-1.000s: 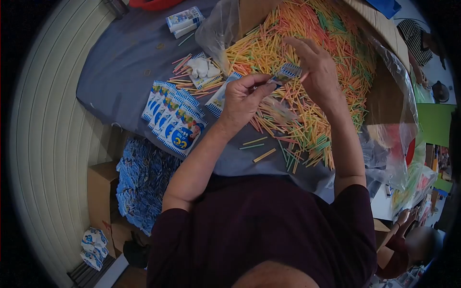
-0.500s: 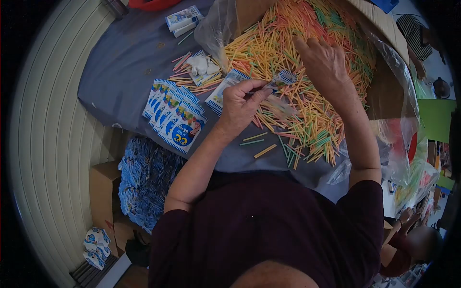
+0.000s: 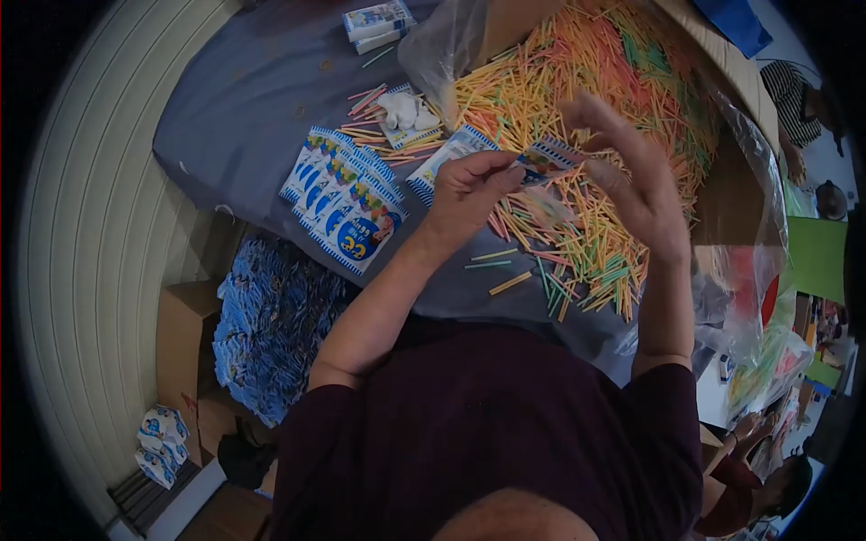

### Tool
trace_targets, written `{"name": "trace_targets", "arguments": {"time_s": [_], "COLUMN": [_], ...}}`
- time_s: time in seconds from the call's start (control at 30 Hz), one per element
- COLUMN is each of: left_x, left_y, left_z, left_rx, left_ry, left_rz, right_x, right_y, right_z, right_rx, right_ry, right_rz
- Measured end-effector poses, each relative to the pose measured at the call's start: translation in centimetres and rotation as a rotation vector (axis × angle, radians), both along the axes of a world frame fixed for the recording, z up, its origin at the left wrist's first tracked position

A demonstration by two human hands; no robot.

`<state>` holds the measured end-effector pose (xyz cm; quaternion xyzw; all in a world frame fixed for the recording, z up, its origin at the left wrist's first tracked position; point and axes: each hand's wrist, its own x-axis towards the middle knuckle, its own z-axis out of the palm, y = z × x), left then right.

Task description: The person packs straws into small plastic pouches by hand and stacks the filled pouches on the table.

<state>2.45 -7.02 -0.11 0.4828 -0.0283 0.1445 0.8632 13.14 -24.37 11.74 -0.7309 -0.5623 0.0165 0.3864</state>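
My left hand [image 3: 471, 200] pinches a small printed packet [image 3: 548, 157] between thumb and fingers, above the table. Just right of it is my right hand [image 3: 639, 180], slightly blurred, with fingers apart and nothing visible in them. Beneath and beyond both hands spreads a large heap of thin coloured sticks [image 3: 523, 95], yellow, pink, orange and green. Left of my left hand lies a fanned row of blue-and-white packets [image 3: 347, 212]. Another packet [image 3: 451, 155] lies partly hidden behind the left hand. A crumpled white piece [image 3: 408, 112] rests on a packet close by.
The heap spills from a cardboard box [image 3: 735, 194] lined with clear plastic [image 3: 442, 50]. Small packs [image 3: 377, 22] lie at the table's far side. Below the table edge is a pile of blue wrappers [image 3: 275, 325] beside a carton [image 3: 185, 334]. Other people [image 3: 735, 487] are at the right.
My right hand has drawn back from the stick heap toward the packet, and its fingers have spread. My left hand keeps its pinch on the packet. The whole view has shifted slightly.
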Motion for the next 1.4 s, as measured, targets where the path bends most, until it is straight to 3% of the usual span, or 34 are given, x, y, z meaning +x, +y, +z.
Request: {"name": "trace_targets", "arguments": {"time_s": [0.07,0.1,0.13,0.2,0.3,0.33,0.43,0.47,0.5,0.57,0.63,0.67,0.77,0.83,0.87,1.0,1.07,1.13,1.27,1.3,1.33,1.37,1.4], "left_x": [-0.6,-1.0,-1.3,-1.9,-2.7,-3.0,-4.2,-4.9,-5.7,-7.4,-9.0,-9.7,-12.2,-12.9,-13.0,-12.7,-12.3,-11.4,-8.4,-7.2,-6.1,-5.0,-3.9], "left_y": [0.0,0.0,0.1,-0.1,-0.2,-0.3,0.0,0.1,0.4,0.9,1.4,1.4,2.2,4.3,5.4,8.1,7.7,7.0,4.8,4.2,3.6,3.3,2.9], "left_z": [0.7,0.4,0.1,0.1,0.8,0.8,0.9,0.7,0.6,0.7,0.9,1.4,1.6,1.2,1.7,0.7,1.2,1.8,2.5,2.5,2.6,2.5,2.4], "left_rx": [0.136,0.140,0.109,0.001,-0.029,-0.031,-0.034,0.046,0.128,0.180,0.513,0.517,1.055,1.408,1.621,1.769,1.779,1.787,1.741,1.666,1.588,1.589,1.641], "left_ry": [0.012,0.030,0.012,0.018,0.013,0.011,0.016,0.035,0.058,0.088,0.074,0.056,0.100,0.153,0.227,0.369,0.337,0.306,0.042,0.033,0.023,0.023,0.055], "left_rz": [0.066,0.091,0.080,0.067,0.052,0.032,0.093,0.148,0.198,0.236,0.297,0.284,0.544,0.695,0.745,0.811,0.858,0.905,0.905,0.740,0.577,0.575,0.517], "right_x": [-2.7,-3.4,-3.6,-3.9,-4.0,-4.5,-4.6,-5.3,-5.4,-4.8,-6.4,-7.2,-8.4,-8.6,-8.6,-5.1,-1.3,4.0,13.3,14.5,15.5,16.2,16.5], "right_y": [1.0,1.3,1.9,2.4,3.3,4.2,4.5,4.8,4.7,3.7,4.6,4.8,6.2,7.7,8.0,8.3,7.3,6.4,4.5,5.1,5.6,6.1,6.9], "right_z": [-2.2,-2.4,-2.6,-2.5,-3.3,-4.7,-4.8,-4.3,-4.5,-5.1,-6.0,-5.9,-8.4,-8.4,-7.4,-6.8,-6.5,-6.2,-5.4,-4.8,-4.0,-3.4,-3.1], "right_rx": [-0.072,-0.144,-0.138,0.129,-0.177,-0.163,0.025,0.184,0.188,-0.078,-0.041,-0.047,-0.121,-0.020,-0.083,-0.017,-0.032,0.065,-0.053,-0.056,-0.237,-0.419,-0.420], "right_ry": [0.095,-0.116,-0.102,0.153,-0.026,0.036,0.110,0.280,0.292,0.331,0.429,0.458,0.600,0.254,0.229,-0.058,-0.427,-0.584,-0.516,-0.517,-0.510,-0.498,-0.494], "right_rz": [0.014,0.039,0.064,0.030,0.111,0.198,0.106,0.017,0.045,0.052,0.094,0.088,0.180,0.204,0.203,0.187,0.006,-0.120,-0.536,-0.531,-0.638,-0.746,-0.751]}}
